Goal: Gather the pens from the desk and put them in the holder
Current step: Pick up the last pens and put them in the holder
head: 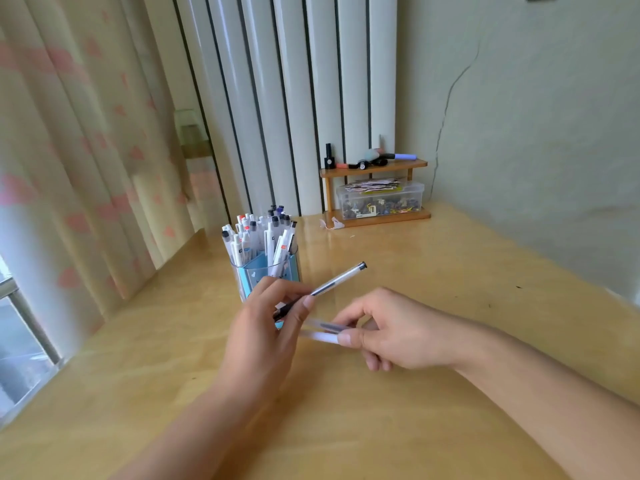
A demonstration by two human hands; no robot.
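A clear pen holder (242,271) with a blue insert stands on the wooden desk (415,289), packed with several white pens. Just in front of it, my left hand (266,327) grips a clear pen (337,280) with a black cap; the pen slants up to the right above the desk. To its right, my right hand (388,334) pinches two pens (322,332), one clear with dark ink and one white, held side by side and pointing left toward my left hand. Part of the holder's base is hidden behind my left hand.
A small wooden shelf (374,168) stands in the back corner with a nail polish bottle (328,155) and small items on top and a clear plastic box (379,199) of bits below. Curtains hang at the left, a wall stands at the right.
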